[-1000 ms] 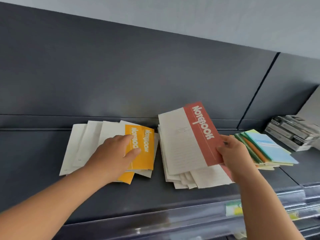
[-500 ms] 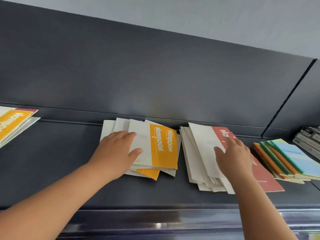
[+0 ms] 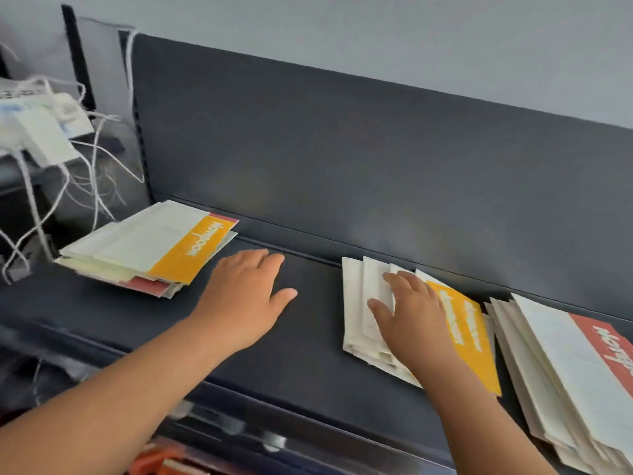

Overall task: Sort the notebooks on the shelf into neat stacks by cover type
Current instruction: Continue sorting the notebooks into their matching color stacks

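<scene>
A dark grey shelf (image 3: 308, 341) with an upright back panel (image 3: 342, 149) of the same colour filled our view, under a pale wall. We took the middle stack (image 3: 359, 313) of notebooks as our landmark. Our right hand (image 3: 414, 320) lay flat on top of it, palm down, fingers (image 3: 394, 282) straight and spread, gripping nothing, the tips reaching toward the back panel.

The stack was fanned. White covers stepped out to the left of the hand, and the top notebook's orange band (image 3: 469, 337) showed on the hand's right. Its long axis ran from the shelf's front edge toward the back panel, leaning a little leftward at the far end, and the band's lettering followed that axis.

Left of the middle stack and apart from it, our left hand (image 3: 246, 299) was palm down over bare shelf, fingers straight and together, thumb out, holding nothing. We could not tell whether it touched the shelf.

Farther left lay the left stack (image 3: 137, 245), orange-banded on top with red showing beneath, its banded edge turned toward the middle stack. Just right of the middle stack sat the right stack (image 3: 548, 365), also fanned, with a white top cover and a red band (image 3: 603, 344). Its long axis ran nearly parallel to the landmark's. Far to the left hung blurred white strings and tags (image 3: 44, 132).
</scene>
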A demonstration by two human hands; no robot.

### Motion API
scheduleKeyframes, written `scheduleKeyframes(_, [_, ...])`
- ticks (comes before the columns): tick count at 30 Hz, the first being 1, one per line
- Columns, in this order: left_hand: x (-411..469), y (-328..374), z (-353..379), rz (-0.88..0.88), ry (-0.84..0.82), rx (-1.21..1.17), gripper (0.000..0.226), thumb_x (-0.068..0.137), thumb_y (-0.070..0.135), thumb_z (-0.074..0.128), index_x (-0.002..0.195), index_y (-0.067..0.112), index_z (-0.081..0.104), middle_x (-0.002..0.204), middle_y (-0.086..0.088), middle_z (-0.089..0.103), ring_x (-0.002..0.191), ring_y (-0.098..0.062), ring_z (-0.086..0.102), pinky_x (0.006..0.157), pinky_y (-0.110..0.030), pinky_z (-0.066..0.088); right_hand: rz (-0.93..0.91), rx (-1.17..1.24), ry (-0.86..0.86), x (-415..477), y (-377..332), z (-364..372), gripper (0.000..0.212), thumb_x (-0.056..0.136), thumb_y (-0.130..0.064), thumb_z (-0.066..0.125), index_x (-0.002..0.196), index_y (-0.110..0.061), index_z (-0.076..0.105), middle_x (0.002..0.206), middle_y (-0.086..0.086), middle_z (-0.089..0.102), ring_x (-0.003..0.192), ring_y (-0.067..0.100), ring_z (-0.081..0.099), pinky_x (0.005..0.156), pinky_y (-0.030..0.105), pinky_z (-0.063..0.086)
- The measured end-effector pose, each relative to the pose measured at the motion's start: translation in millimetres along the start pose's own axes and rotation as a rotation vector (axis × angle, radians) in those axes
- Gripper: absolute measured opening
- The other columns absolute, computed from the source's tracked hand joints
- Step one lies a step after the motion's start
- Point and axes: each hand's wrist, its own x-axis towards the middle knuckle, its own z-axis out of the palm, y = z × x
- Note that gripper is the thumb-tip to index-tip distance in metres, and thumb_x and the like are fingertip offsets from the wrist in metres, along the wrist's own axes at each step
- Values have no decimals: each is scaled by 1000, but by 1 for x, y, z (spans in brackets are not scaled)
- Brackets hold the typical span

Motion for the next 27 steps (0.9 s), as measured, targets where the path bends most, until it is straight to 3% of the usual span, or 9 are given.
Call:
scheduleKeyframes(6, [-11, -93, -18, -133, 2, 67, 59, 95, 54, 38, 144, 21, 35, 145, -2, 41, 134, -22, 37, 108, -35, 29, -141, 97, -78, 21, -94, 35, 55, 96, -40, 52, 145, -18, 41, 151, 1, 38, 140, 20, 31, 116, 34, 24])
scheduleKeyframes(10, [-13, -148, -28, -214, -11, 93, 60, 95, 54, 38, 145, 21, 33, 148, -4, 38, 136, -22, 32, 110, -36, 25, -153, 267, -174, 33, -151, 57, 57, 96, -40, 53, 146, -16, 39, 150, 2, 40, 138, 19, 35, 110, 31, 30])
scheduleKeyframes(17, [-3, -223, -35, -289, -74, 122, 63, 94, 59, 31, 145, 22, 31, 148, -6, 36, 136, -24, 31, 111, -38, 23, 59, 584, -383, 49, -220, 91, 62, 96, -44, 52, 149, -17, 34, 151, -3, 40, 136, 15, 40, 105, 29, 35])
scheduleKeyframes(20, [6, -241, -32, -290, -124, 129, 60, 91, 63, 27, 134, 23, 39, 134, -4, 47, 125, -24, 39, 106, -42, 31, 185, 701, -447, 56, -234, 102, 66, 95, -47, 52, 149, -16, 32, 141, -5, 46, 126, 15, 47, 99, 28, 38])
scheduleKeyframes(24, [14, -254, -22, -282, -236, 108, 68, 88, 70, 17, 137, 25, 35, 140, -6, 42, 131, -28, 35, 108, -44, 26, 330, 846, -482, 63, -242, 122, 89, 68, -71, 56, 140, -21, 42, 133, -5, 59, 117, 18, 59, 104, 44, 45])
scheduleKeyframes(27, [12, -252, -17, -227, -247, 88, 74, 87, 71, 14, 145, 27, 26, 153, -6, 29, 141, -26, 20, 116, -47, 14, 393, 923, -495, 65, -245, 128, 49, 89, -53, 57, 123, -18, 55, 112, -3, 70, 102, 19, 68, 95, 45, 53])
